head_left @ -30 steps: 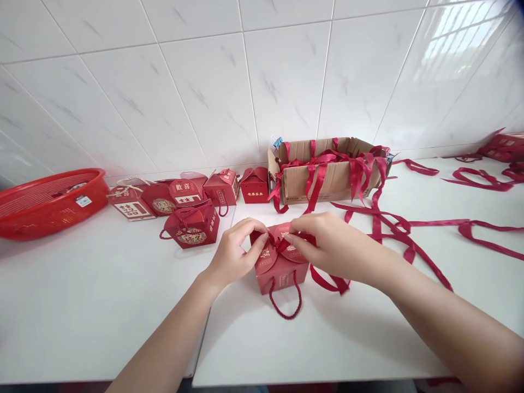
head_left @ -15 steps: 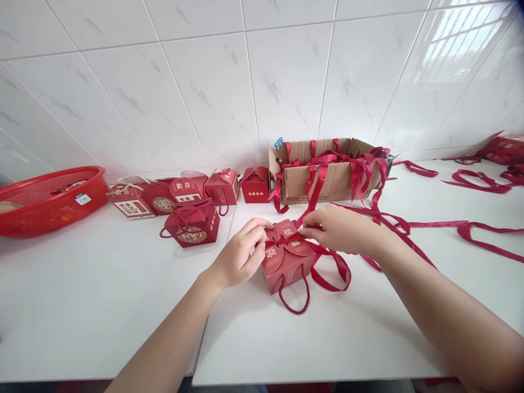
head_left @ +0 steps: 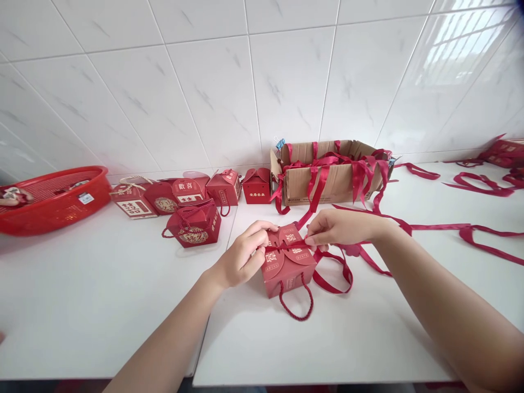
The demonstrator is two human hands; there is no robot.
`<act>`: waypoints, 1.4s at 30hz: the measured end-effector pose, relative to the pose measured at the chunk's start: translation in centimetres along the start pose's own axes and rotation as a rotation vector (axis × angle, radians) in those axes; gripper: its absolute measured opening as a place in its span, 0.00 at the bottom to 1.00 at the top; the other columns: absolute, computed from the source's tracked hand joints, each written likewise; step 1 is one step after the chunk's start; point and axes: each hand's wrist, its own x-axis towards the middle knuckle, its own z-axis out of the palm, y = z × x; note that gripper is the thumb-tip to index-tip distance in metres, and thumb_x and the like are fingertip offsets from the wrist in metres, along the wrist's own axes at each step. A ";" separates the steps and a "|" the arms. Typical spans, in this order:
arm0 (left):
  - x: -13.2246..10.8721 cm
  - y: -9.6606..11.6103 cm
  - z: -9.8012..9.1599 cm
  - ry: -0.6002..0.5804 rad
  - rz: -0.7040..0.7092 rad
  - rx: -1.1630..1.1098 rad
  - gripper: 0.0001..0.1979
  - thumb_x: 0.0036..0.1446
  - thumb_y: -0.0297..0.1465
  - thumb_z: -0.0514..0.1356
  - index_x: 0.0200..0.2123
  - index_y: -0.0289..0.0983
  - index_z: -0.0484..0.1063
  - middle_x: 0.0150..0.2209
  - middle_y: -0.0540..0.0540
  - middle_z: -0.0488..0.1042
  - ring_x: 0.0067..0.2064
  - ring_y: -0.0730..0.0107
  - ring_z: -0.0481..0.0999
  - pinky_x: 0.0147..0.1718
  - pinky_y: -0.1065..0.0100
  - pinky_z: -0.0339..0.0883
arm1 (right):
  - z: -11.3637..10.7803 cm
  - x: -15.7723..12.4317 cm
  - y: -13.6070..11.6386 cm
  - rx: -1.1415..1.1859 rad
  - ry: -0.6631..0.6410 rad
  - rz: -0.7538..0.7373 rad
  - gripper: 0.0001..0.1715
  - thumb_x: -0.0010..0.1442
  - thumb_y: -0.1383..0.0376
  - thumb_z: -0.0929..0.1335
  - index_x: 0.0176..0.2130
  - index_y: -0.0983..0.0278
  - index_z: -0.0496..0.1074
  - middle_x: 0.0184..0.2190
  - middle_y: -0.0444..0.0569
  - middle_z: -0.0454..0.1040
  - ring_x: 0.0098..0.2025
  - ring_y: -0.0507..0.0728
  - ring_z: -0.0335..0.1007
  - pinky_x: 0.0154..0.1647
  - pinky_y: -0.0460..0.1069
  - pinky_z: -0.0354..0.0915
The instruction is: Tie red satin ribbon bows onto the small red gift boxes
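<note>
A red gift box (head_left: 289, 267) with gold characters and a rope handle (head_left: 298, 316) stands on the white table in front of me. Across its folded top flaps runs a red ribbon (head_left: 285, 247), pulled flat between my hands. My left hand (head_left: 246, 255) is closed at the box's left edge, fingertips pinching the ribbon there. At the right edge my right hand (head_left: 333, 229) pinches the same ribbon between thumb and fingers. A loop of loose ribbon (head_left: 346, 278) lies on the table right of the box.
Behind stands a cardboard box (head_left: 319, 185) with red ribbons hanging over its sides, held by clips. Several red gift boxes (head_left: 195, 228) sit left of it along the wall. A red plastic basket (head_left: 53, 210) is at far left. More ribbon (head_left: 487, 243) trails across the right side.
My right hand has moved slightly down and turned, its fingers now closer to the box's right edge. The left hand stays in place. Something now shows in the basket at far left.
</note>
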 end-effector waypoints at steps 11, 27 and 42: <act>0.0 0.1 0.4 0.025 0.031 -0.041 0.08 0.55 0.22 0.46 0.26 0.39 0.53 0.48 0.40 0.64 0.48 0.61 0.67 0.42 0.63 0.62 | 0.7 1.3 0.9 0.689 -0.089 -0.469 0.10 0.58 0.65 0.68 0.29 0.70 0.74 0.27 0.46 0.71 0.30 0.50 0.65 0.37 0.48 0.61; 0.0 0.1 0.4 0.029 0.047 -0.020 0.07 0.55 0.23 0.45 0.26 0.38 0.52 0.47 0.40 0.64 0.43 0.64 0.67 0.40 0.64 0.62 | 1.3 1.0 0.1 0.816 -0.011 -0.433 0.08 0.56 0.63 0.70 0.30 0.66 0.76 0.26 0.45 0.69 0.28 0.51 0.65 0.33 0.49 0.63; 0.0 0.5 0.6 0.135 0.138 -0.012 0.04 0.57 0.27 0.49 0.29 0.37 0.60 0.48 0.40 0.64 0.51 0.59 0.64 0.49 0.59 0.59 | 4.4 -0.1 -2.4 0.982 0.222 -0.282 0.09 0.59 0.64 0.68 0.41 0.64 0.74 0.34 0.48 0.75 0.35 0.52 0.72 0.37 0.47 0.68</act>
